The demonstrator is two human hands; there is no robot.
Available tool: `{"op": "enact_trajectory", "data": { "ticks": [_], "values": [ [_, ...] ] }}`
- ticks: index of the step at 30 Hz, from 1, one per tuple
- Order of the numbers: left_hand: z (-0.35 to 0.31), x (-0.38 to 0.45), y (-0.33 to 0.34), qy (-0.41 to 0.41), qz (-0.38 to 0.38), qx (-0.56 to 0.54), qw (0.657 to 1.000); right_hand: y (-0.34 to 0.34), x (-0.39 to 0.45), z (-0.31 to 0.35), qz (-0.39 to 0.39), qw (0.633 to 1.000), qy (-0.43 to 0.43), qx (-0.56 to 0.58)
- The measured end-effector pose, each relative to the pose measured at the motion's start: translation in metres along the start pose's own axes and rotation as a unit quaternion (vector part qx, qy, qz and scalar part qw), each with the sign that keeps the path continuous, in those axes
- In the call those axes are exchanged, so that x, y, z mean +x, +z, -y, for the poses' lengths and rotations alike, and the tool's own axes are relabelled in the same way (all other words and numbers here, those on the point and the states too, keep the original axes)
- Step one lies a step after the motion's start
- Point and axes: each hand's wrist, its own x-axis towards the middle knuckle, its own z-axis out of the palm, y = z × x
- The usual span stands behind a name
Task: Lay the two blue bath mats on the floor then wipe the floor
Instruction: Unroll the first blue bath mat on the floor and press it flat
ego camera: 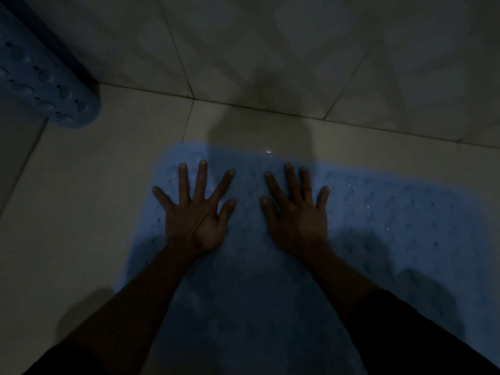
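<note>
Flat and splayed, left hand and right hand press the first blue mat smooth, gripping nothing; next, I'd say, comes the rolled mat up-left of them.

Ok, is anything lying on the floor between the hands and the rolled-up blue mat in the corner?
Nothing visible: only bare pale floor tile separates the left hand from the rolled blue rubber bath mat.
</note>
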Motion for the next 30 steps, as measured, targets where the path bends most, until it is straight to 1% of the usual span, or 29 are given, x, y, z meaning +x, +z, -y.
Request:
{"op": "enact_trajectory", "data": {
  "ticks": [2,5,8,10,13,16,20,25,28,30],
  "values": [
    [-0.001,0.001,-0.001,-0.004,0.015,-0.008,1.000,0.001,0.002,-0.001,0.018,1.000,0.011,0.003],
    [-0.002,0.000,-0.005,-0.007,0.038,-0.026,0.999,-0.002,0.003,0.000,0.021,1.000,0.003,0.013],
    [-0.014,-0.013,-0.006,-0.040,0.054,-0.048,0.997,-0.006,-0.012,-0.003,0.021,1.000,-0.014,0.018],
    [-0.033,-0.031,-0.002,-0.050,0.056,-0.067,0.995,-0.006,-0.038,-0.014,0.017,0.999,-0.019,0.022],
    [-0.071,-0.079,0.009,0.000,0.059,-0.048,0.997,-0.007,-0.099,-0.044,0.028,0.999,0.009,0.023],
    [-0.090,-0.121,0.016,0.005,0.054,-0.073,0.996,-0.011,-0.147,-0.061,0.044,0.999,0.026,0.018],
    [-0.069,-0.149,0.017,-0.017,0.045,-0.066,0.997,-0.007,-0.173,-0.036,0.024,0.999,0.015,0.026],
    [-0.009,-0.161,0.009,-0.076,0.033,-0.060,0.995,0.007,-0.167,0.028,0.003,0.998,-0.065,0.013],
    [0.015,-0.163,0.006,-0.053,0.028,-0.061,0.996,0.016,-0.160,0.052,-0.034,0.997,-0.074,0.010],
    [0.020,-0.164,0.008,-0.037,0.009,-0.052,0.998,0.024,-0.158,0.056,-0.061,0.995,-0.074,-0.002]
  ]
}}
